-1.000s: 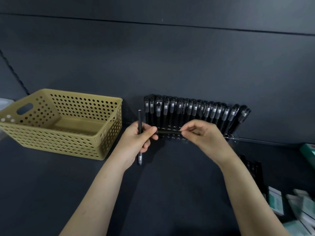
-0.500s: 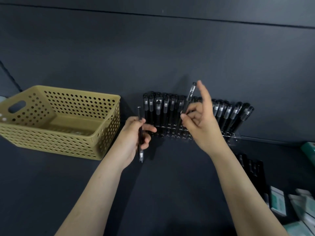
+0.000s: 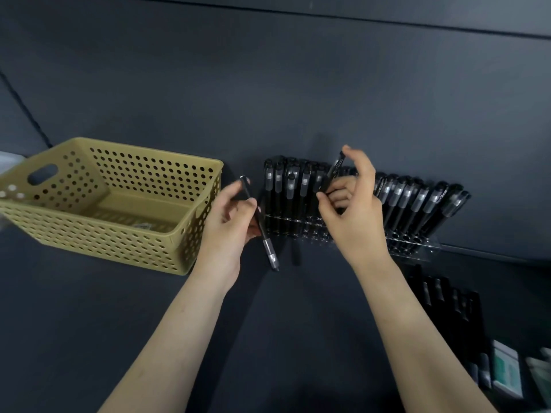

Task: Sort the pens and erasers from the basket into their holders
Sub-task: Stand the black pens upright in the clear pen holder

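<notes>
no legible text, pens' (image 3: 396,201) markings blurred, green boxes' (image 3: 507,371) print too small — unreadable

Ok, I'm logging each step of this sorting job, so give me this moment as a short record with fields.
left hand: grips a black pen, tilted
right hand: pinches a second pen at the rack
rack: clear, at the wall, mostly filled with pens
basket: tan, left of both hands
erasers: boxed, lower right

Basket (image 3: 190,234) left of pen rack (image 3: 417,248); erasers (image 3: 507,371) front right on table (image 3: 89,323).
</notes>
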Motion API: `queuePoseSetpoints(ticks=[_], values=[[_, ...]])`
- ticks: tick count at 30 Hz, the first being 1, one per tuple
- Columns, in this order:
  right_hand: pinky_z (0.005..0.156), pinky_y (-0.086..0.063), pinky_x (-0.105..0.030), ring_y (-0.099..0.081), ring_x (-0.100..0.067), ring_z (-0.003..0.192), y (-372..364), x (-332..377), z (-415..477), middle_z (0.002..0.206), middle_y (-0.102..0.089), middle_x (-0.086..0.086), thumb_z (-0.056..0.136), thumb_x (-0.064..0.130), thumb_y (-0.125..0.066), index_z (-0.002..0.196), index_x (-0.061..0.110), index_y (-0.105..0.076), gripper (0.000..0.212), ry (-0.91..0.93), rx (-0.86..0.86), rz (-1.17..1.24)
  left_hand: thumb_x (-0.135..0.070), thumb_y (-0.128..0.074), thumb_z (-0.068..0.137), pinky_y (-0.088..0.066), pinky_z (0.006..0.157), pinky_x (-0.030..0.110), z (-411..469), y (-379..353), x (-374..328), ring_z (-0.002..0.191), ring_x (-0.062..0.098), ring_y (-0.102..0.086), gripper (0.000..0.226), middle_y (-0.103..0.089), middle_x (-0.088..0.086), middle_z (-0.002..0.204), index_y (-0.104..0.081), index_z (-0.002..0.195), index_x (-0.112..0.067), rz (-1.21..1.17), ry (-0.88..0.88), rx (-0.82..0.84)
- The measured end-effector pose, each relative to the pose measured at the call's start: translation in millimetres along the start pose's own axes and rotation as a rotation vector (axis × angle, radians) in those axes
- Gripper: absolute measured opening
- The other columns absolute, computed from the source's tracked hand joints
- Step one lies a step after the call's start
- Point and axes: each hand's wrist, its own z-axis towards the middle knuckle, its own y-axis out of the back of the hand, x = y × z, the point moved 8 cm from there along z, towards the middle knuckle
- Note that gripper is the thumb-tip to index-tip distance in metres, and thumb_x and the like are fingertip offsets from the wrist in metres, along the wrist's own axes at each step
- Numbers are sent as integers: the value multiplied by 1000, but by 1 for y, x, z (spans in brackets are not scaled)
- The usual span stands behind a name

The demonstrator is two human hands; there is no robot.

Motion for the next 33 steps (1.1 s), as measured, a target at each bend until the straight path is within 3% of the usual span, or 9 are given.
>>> queuePoseSetpoints(ticks=[3,8,13,16,19,23,25,27,33], values=[[76,-48,-9,-60,-4,80,0,-6,-2,87,-61,5,87,7,-68,138,42,-26,76,-24,50,-24,-2,-50,96,-57,74,33,-1,-3,-2,74,6,-61,51,-60,-2,78,-45,132,-38,10,-41,18],[72,-51,-16,-59,-5,75,-10,-12,-7,90,-65,9,93,20,-62,143,36,-42,55,-2,191,-116,-1,-56,93,-56,68,27,-2,-1,-4,73,11,-67,39,-62,3,80,-49,125,-21,-30,-43,-17],[67,-56,-31,-59,-18,72,8,-2,-1,87,-63,3,94,35,-58,122,33,-63,29,-114,180,199,-2,-62,89,-57,70,27,-6,-1,4,75,19,-70,33,-64,12,86,-44,116,-8,-227,18,-82],[68,-56,-26,-65,-26,77,2,1,-3,85,-68,0,87,17,-68,104,24,-70,19,-235,346,399,-4,-61,90,-57,68,27,-10,-8,10,74,20,-71,24,-68,15,83,-44,106,-8,-287,51,-79],[70,-55,-22,-67,-15,73,11,1,3,80,-68,2,85,-1,-66,96,14,-66,19,-264,208,522,-8,-60,92,-58,70,28,-16,-18,18,81,23,-72,20,-72,16,87,-45,106,-7,-236,59,-22],[76,-56,-27,-66,-12,79,40,-8,11,80,-62,-1,90,-5,-59,105,10,-61,21,-281,-106,652,-14,-61,92,-53,83,24,-20,-31,11,95,10,-68,14,-73,-1,96,-59,106,-13,317,-222,142],[82,-56,-28,-64,-8,84,53,-6,12,83,-61,6,94,-1,-55,117,15,-60,28,-221,-175,532,-18,-62,92,-48,90,21,-23,-39,7,105,4,-60,21,-67,-10,108,-63,113,-18,759,-488,209],[84,-55,-27,-63,-5,81,59,0,13,86,-59,12,96,1,-54,124,22,-56,35,-150,-194,391,-15,-64,90,-47,95,29,-26,-48,9,110,13,-56,26,-63,-6,116,-65,116,-17,1083,-716,254],[78,-54,-24,-64,-13,85,53,12,10,97,-58,3,94,0,-56,115,31,-50,38,-15,-177,248,-10,-68,83,-52,89,39,-27,-52,21,107,25,-56,27,-61,2,114,-71,110,-12,1254,-830,246]])
